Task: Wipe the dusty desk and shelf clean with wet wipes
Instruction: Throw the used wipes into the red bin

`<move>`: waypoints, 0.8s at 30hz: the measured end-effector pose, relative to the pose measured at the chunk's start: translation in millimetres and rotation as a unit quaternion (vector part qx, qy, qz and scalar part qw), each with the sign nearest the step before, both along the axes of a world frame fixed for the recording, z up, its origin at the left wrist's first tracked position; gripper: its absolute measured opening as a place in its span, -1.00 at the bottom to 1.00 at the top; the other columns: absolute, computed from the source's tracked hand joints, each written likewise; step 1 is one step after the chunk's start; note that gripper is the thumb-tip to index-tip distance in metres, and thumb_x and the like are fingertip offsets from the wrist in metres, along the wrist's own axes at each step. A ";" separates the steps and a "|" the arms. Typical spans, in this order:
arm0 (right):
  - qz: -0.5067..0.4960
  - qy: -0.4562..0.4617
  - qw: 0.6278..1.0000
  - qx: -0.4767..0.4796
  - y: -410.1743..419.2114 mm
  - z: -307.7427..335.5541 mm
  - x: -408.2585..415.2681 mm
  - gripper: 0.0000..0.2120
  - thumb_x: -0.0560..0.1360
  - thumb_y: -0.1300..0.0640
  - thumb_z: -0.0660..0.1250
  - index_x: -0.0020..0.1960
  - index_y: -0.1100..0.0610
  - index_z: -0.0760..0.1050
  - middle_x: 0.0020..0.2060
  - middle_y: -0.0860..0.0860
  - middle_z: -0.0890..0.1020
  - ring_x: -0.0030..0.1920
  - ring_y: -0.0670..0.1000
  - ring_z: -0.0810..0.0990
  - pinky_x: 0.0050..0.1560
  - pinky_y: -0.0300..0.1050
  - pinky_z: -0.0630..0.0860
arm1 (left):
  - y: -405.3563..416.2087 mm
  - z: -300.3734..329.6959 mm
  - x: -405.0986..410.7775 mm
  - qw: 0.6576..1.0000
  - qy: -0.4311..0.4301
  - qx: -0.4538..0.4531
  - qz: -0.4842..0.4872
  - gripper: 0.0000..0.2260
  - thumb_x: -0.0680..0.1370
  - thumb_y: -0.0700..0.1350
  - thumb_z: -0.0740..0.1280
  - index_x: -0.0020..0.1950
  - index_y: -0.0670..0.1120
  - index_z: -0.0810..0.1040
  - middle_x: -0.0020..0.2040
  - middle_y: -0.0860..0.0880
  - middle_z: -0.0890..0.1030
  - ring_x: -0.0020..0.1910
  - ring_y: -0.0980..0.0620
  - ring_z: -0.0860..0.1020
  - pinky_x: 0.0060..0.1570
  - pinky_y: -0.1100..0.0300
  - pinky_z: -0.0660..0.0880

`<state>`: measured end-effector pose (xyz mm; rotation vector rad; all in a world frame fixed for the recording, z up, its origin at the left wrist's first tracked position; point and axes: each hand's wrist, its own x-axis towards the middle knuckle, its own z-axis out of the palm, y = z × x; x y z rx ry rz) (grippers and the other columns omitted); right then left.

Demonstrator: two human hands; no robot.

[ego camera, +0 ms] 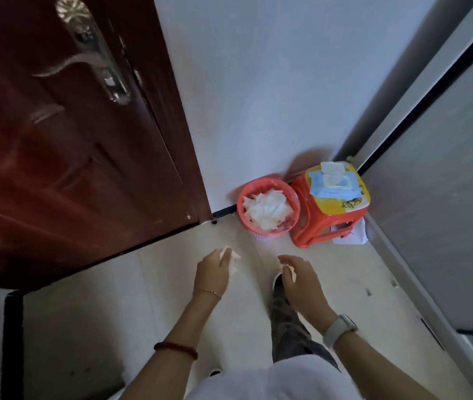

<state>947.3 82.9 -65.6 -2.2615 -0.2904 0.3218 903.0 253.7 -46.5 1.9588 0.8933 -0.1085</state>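
Holding a crumpled white wipe (231, 256) in the left hand (213, 272), fingers curled round it, and what looks like a second small wad (290, 272) tucked in the right hand (298, 280), fingers loosely curled over it. Honestly that one's mostly hidden, so can't say much beyond "white and scrunched".

Key thing for the next bit, I reckon: the red mesh waste basket (268, 210) sits ahead of both hands and a touch to the right, already stuffed with used white wipes (267, 207). Both hands are near it; the right looks slightly closer, since the basket lies more on its side. Looks like a toss-the-dirty-ones moment, though that's my guess.

Just beside the basket, touching or nearly, is a red plastic stool (324, 223) with a yellow printed top, and the wet wipes pack (334, 184) lies on it with its flap open and a fresh sheet poking up.

All this is on a pale tiled floor (171, 284) in a corner: white wall behind, dark red door (70, 140) with a metal handle on the left, grey panel along the right. No desk or shelf in view.
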 end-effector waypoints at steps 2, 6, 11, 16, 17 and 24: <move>0.034 -0.045 0.997 -0.056 -10.2 -18.3 54.6 -0.66 0.42 0.18 0.14 0.06 0.31 0.56 -0.06 0.22 0.64 -0.04 0.27 0.57 0.03 0.10 0.49 | -7.2 -5.7 54.9 0.998 0.030 0.056 -0.027 -0.63 0.59 0.02 0.12 -0.27 -0.18 0.50 -0.16 -0.26 0.60 -0.16 -0.21 0.53 -0.24 0.11 0.35; 0.105 -0.080 0.971 -0.198 -25.0 -64.9 159.2 -0.58 0.39 0.08 0.08 0.07 0.26 0.56 -0.04 0.20 0.65 -0.05 0.26 0.62 -0.07 0.17 0.57 | -26.3 -44.8 161.9 0.991 0.063 0.075 -0.092 -0.74 0.59 -0.01 0.11 -0.03 -0.13 0.51 0.03 -0.17 0.47 -0.04 -0.18 0.50 -0.13 0.16 0.34; 0.153 -0.037 0.943 -0.292 -27.6 -146.8 253.6 -0.59 0.33 0.11 0.22 0.12 0.20 0.54 0.04 0.18 0.63 0.05 0.23 0.60 -0.03 0.22 0.54 | -28.3 -140.9 262.7 0.989 0.081 0.047 -0.111 -0.74 0.54 -0.09 0.21 0.23 -0.02 0.47 0.20 -0.16 0.35 0.11 -0.15 0.47 0.09 0.13 0.41; 0.219 -0.052 0.916 -0.333 -21.8 -253.5 303.7 -0.46 0.18 0.15 0.49 0.16 0.11 0.52 0.07 0.12 0.63 0.09 0.17 0.59 0.01 0.28 0.50 | -24.8 -264.0 325.9 0.966 0.101 0.118 -0.206 -0.58 0.55 -0.07 0.20 0.41 0.00 0.25 0.41 -0.13 0.23 0.34 -0.10 0.27 0.24 0.00 0.36; 0.219 -0.050 0.915 -0.335 -20.6 -276.5 311.8 -0.45 0.18 0.17 0.49 0.16 0.11 0.52 0.08 0.11 0.62 0.10 0.17 0.58 0.03 0.29 0.50 | -23.0 -293.0 335.4 0.951 0.126 0.132 -0.250 -0.51 0.55 -0.02 0.19 0.46 0.03 0.13 0.48 -0.11 0.11 0.43 -0.12 0.12 0.35 -0.07 0.24; 0.206 -0.046 0.908 -0.363 -7.8 -361.8 336.7 -0.44 0.15 0.15 0.54 0.13 0.15 0.54 0.07 0.16 0.62 0.10 0.20 0.59 -0.03 0.36 0.48 | -9.8 -386.1 348.8 0.869 0.232 0.238 -0.366 -0.41 0.54 0.10 0.14 0.47 0.13 -0.12 0.52 -0.06 -0.18 0.47 -0.18 -0.23 0.36 -0.36 -0.12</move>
